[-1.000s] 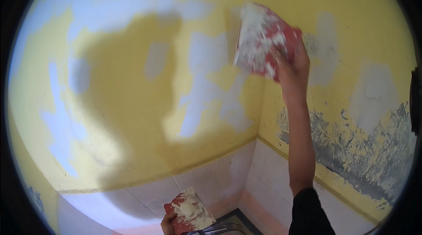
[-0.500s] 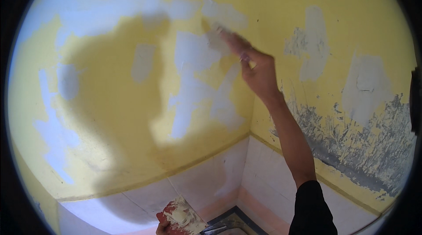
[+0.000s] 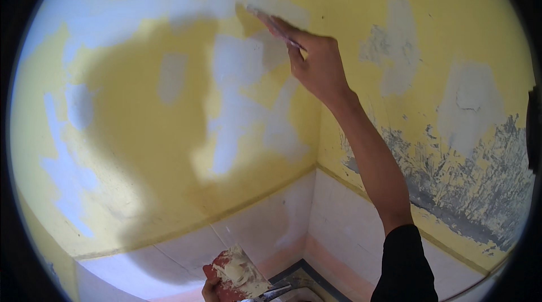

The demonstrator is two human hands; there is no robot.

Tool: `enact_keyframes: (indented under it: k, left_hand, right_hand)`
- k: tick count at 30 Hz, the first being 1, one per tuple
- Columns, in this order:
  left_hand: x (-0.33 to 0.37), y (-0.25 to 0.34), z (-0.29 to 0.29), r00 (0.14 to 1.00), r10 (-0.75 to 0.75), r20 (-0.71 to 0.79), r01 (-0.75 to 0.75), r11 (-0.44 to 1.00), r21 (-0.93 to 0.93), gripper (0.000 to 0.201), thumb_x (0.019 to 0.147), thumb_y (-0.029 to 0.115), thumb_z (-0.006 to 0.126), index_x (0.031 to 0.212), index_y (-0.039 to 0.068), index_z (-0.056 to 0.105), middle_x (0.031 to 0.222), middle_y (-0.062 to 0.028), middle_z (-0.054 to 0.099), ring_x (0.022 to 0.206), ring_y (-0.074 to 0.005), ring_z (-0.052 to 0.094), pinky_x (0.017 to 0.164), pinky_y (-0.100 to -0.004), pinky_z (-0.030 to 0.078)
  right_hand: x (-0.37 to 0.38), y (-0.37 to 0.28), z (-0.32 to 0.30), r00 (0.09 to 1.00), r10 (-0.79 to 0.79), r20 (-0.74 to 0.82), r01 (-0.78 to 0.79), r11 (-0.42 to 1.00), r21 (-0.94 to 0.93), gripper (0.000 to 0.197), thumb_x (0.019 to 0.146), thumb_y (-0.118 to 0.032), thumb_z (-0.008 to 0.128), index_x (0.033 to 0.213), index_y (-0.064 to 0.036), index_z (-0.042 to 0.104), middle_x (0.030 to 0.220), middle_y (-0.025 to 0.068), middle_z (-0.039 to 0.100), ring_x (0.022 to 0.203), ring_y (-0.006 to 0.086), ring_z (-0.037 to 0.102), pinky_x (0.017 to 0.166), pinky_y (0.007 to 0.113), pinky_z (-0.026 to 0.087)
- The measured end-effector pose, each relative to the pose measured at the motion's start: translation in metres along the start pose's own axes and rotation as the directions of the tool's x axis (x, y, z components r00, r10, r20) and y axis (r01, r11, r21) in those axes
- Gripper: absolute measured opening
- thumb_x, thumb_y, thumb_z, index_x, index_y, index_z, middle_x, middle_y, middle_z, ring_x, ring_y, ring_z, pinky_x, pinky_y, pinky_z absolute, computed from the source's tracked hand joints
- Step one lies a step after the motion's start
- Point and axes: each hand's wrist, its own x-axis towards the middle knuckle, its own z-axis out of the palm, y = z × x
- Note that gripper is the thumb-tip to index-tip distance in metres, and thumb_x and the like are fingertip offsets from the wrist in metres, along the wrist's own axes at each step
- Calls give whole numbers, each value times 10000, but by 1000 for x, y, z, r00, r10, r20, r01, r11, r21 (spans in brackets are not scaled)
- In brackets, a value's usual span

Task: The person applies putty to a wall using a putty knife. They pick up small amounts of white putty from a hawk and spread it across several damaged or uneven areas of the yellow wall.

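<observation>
My right hand reaches up to the yellow wall, its fingers closed around a putty knife. The blade is seen nearly edge-on, with its tip at a pale putty patch high on the wall; whether it touches cannot be made out. Low in the picture, my left hand grips a red spreader by its edge. A thick heap of off-white putty covers most of that spreader's face.
Several pale patches cover both walls around the corner. On the right wall is a rough grey peeling area. White tiles line the lower walls. Below the spreader a dark-edged surface shows partly. A head-shaped shadow falls on the left wall.
My right hand has moved up and left along the wall with the putty knife. The left hand and its spreader show slightly shifted, and the whole view has moved a little.
</observation>
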Motion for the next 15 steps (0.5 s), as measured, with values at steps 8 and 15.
enact_keyframes:
  k: [8, 15]
  left_hand:
    - [3, -12, 28, 998, 51, -28, -39, 946, 323, 406, 940, 183, 516, 1318, 39, 477, 1209, -99, 561, 1046, -253, 602, 819, -337, 557]
    - [-8, -13, 60, 997, 2, -76, 10, 989, 147, 387, 938, 195, 495, 1295, 47, 490, 1225, -110, 554, 1079, -259, 588, 875, -366, 542]
  right_hand:
    - [11, 17, 45, 979, -179, -93, 123, 897, -425, 508, 773, 69, 568, 1245, -109, 623, 1139, 126, 675, 1055, 293, 647, 932, 377, 511]
    - [11, 21, -6, 991, 1, -136, -15, 995, -98, 523, 780, 82, 522, 1251, -119, 626, 1140, 146, 669, 975, 327, 655, 875, 408, 529]
